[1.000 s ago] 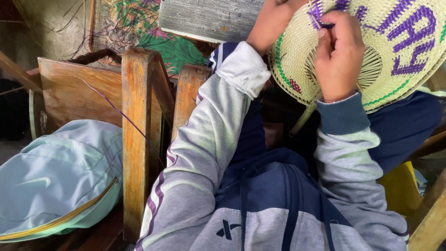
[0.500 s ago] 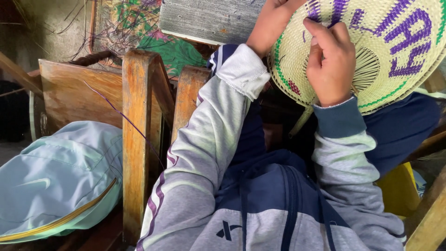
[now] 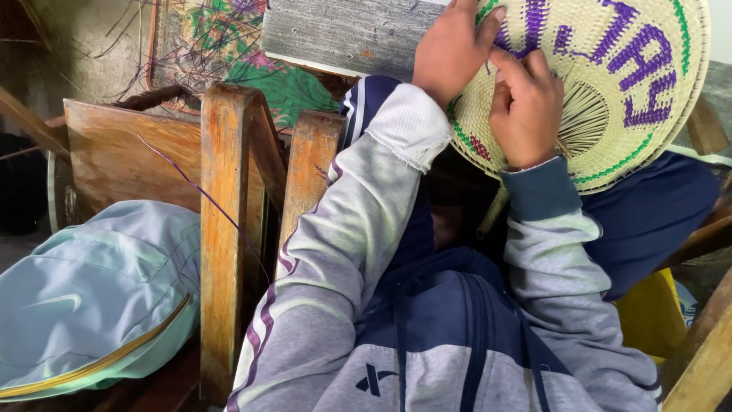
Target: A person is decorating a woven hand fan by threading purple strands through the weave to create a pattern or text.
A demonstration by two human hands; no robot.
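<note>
A round woven straw fan point(image 3: 610, 91) with purple letters and a green ring lies over my lap at the upper right. My left hand point(image 3: 451, 47) grips its upper left rim, fingers curled over the edge. My right hand point(image 3: 524, 107) rests on the weave beside it, its fingertips pinched on the purple strands near the rim. A thin purple strand point(image 3: 200, 192) trails across the wooden chair to the left. Both arms wear grey and navy sleeves.
A wooden chair frame point(image 3: 225, 221) stands at my left with a pale blue cap point(image 3: 91, 290) on it. A grey wooden plank point(image 3: 343, 34) and a green patterned cloth point(image 3: 271, 80) lie beyond. Something yellow point(image 3: 648, 317) sits at the lower right.
My right hand has slid left and down across the fan toward my left hand. The fan has shifted slightly with it.
</note>
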